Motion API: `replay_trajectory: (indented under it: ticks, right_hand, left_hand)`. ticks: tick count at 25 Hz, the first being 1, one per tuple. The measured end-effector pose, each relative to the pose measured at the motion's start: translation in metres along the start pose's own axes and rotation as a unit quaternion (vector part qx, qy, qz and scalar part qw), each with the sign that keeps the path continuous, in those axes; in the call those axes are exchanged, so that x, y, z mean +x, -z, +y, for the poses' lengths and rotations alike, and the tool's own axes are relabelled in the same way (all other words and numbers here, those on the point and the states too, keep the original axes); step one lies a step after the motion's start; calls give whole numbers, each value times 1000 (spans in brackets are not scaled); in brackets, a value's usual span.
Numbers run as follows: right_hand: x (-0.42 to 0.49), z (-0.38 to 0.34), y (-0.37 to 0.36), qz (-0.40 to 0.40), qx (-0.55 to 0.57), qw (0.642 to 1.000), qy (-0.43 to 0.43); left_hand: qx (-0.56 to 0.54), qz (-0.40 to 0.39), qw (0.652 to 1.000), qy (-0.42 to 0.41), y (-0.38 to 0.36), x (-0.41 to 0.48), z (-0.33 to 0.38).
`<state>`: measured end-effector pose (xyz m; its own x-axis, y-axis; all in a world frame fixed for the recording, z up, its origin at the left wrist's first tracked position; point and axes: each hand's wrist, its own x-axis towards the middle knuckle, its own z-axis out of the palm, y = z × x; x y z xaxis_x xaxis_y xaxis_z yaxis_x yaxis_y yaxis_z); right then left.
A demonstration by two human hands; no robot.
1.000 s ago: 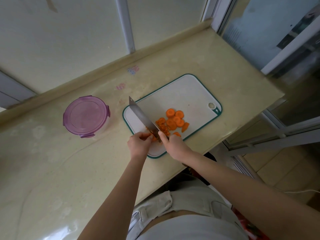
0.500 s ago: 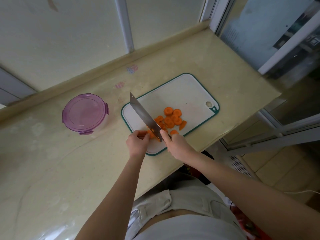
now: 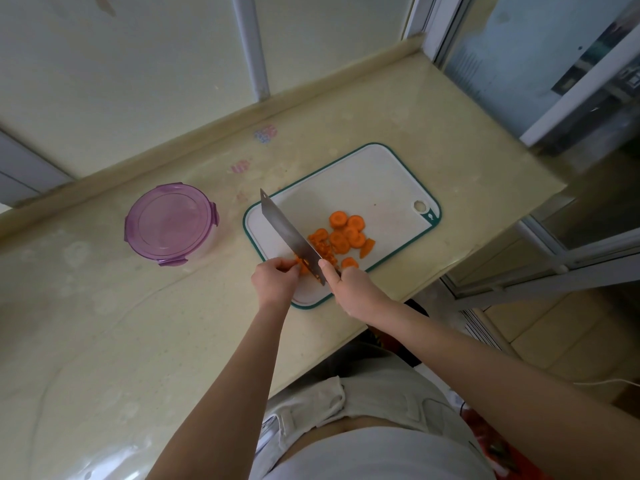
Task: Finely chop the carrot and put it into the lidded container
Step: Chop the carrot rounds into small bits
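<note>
Orange carrot slices [image 3: 348, 232] lie in a loose pile on a white cutting board [image 3: 367, 188] with a green rim. A small heap of chopped carrot bits [image 3: 323, 249] lies just right of the knife blade. My right hand [image 3: 351, 284] grips the handle of a steel cleaver [image 3: 289, 233], whose blade runs up and left over the board. My left hand [image 3: 275, 277] pinches a small carrot piece [image 3: 302, 266] against the blade's left side. A round container with a purple clip-on lid [image 3: 169, 223] stands closed on the counter, left of the board.
The beige stone counter [image 3: 138, 323] ends in a front edge just below the board and a right edge near a sliding glass door [image 3: 554, 81]. A raised lip and frosted window panels run along the back. My torso is beneath the counter edge.
The cleaver has lifted and come down again on the carrot piece under my left fingers. Both hands stay at the board's near-left corner; the pile of bits has grown slightly.
</note>
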<state>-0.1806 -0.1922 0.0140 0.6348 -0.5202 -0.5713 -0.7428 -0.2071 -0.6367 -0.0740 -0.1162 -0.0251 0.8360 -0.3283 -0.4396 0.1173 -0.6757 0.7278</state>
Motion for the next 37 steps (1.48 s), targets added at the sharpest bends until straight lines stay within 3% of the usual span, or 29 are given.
replay_trajectory:
  ticks: [5, 13, 18, 25, 37]
  right_hand:
    - [8, -3, -3, -14, 33, 999, 2]
    - [22, -3, -21, 2, -79, 996, 32]
    - [24, -1, -13, -14, 12, 1000, -5]
    - [18, -4, -5, 43, 20, 999, 12]
    - [-1, 9, -10, 27, 38, 999, 0]
  left_hand:
    - [-2, -11, 1000, 3, 1, 3, -1]
    - [0, -16, 1000, 0, 2, 8, -5]
    - [5, -15, 1000, -9, 3, 7, -5]
    - [9, -5, 1000, -17, 2, 6, -5]
    - [-9, -5, 1000, -16, 3, 1, -6]
